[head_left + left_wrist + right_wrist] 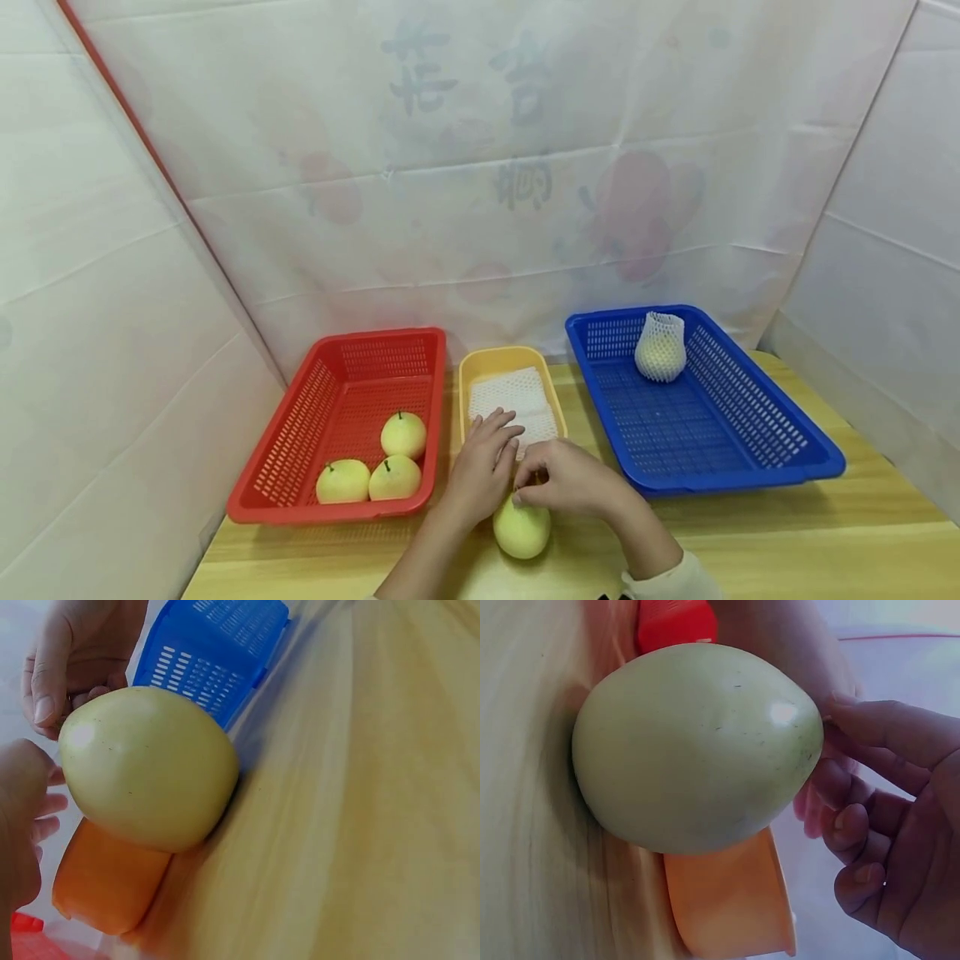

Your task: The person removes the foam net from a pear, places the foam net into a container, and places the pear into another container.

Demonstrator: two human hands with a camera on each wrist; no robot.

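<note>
A pale yellow-green pear [522, 532] stands on the wooden table near its front edge, stem end up. At its top, my right hand [573, 479] pinches the short stem between thumb and forefinger; the right wrist view shows the thumb tip against it, with the other fingers loosely curled beside the pear [697, 750]. Just left of the fruit is my left hand [480, 467], fingers straight and pointing toward the yellow tray [491, 358]. White foam net sleeves [513, 396] lie flat in that tray. From the left wrist, a gap shows between this hand and the pear [150, 769].
To the left, a red basket [333, 512] contains three pears [403, 435]. A blue basket [738, 482] on the right has one pear in a white foam net [660, 354] standing near its back. Behind everything hangs a pale printed cloth [465, 208].
</note>
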